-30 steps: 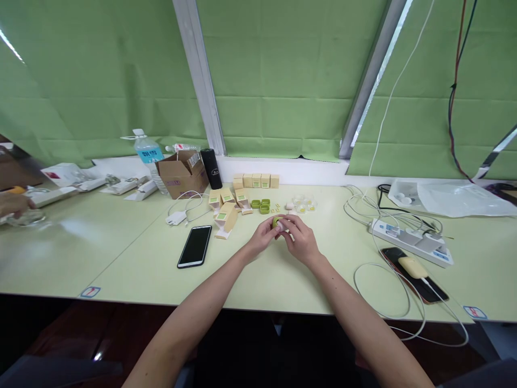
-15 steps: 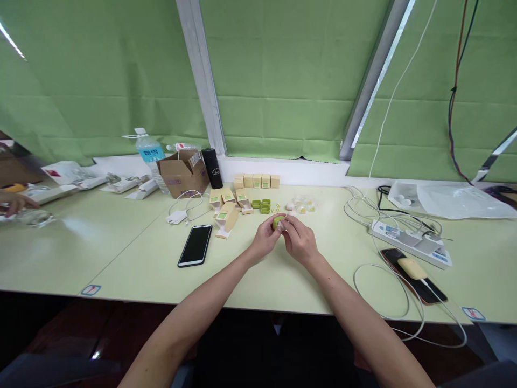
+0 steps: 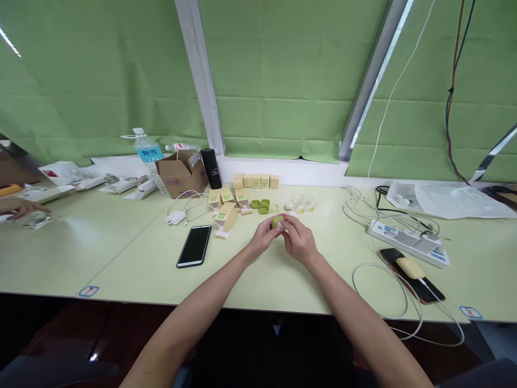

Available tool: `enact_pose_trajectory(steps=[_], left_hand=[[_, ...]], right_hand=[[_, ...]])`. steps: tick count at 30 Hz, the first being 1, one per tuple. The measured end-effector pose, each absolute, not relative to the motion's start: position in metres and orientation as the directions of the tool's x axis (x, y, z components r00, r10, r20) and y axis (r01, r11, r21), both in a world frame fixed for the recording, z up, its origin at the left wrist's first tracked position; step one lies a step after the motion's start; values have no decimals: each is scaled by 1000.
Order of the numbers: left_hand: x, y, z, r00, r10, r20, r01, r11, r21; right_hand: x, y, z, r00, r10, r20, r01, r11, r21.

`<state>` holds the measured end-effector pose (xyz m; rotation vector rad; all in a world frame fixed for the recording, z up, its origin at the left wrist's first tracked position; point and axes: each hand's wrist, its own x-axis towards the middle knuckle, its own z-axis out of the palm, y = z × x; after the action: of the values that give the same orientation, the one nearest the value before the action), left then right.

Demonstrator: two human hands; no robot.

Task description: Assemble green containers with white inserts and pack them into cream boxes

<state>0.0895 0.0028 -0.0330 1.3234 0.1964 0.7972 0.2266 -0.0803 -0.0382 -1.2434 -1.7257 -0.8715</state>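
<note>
A small green case (image 3: 277, 221) is held just above the table, between both hands. My left hand (image 3: 263, 237) is closed around its left side. On its right, the fingers of my right hand (image 3: 299, 238) are closed and pressed against it. Fingers cover much of the case, so its far side is hidden. Beyond the hands lie several open green cases (image 3: 264, 206) and some tiny yellowish pieces (image 3: 275, 208). Clear round pieces with yellow centres (image 3: 304, 204) lie to the right of these.
Small cream boxes (image 3: 226, 216) stand left of the green cases, with a row of boxes (image 3: 256, 181) behind. A phone (image 3: 194, 246) lies front left; a power strip (image 3: 409, 244) and loose cables are right. At far left, another person's hand (image 3: 20, 207) touches a clear item.
Both my hands stay on the green case, with only slight finger movement. The other person's hand at far left has moved right, over the clear item. The view has shifted a little.
</note>
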Motion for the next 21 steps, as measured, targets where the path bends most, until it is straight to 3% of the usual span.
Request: enact_pose_trajectory(steps=[6, 14, 21], left_hand=[[85, 2, -29, 745, 595, 301, -396, 31, 918], [86, 2, -28, 733, 562, 384, -406, -92, 909], [92, 1, -38, 630, 643, 435, -370, -243, 897]], right_hand=[[226, -82, -36, -191, 392, 900, 948, 311, 66], [227, -82, -38, -176, 401, 899, 956, 288, 58], [224, -81, -39, -188, 397, 898, 955, 286, 73]])
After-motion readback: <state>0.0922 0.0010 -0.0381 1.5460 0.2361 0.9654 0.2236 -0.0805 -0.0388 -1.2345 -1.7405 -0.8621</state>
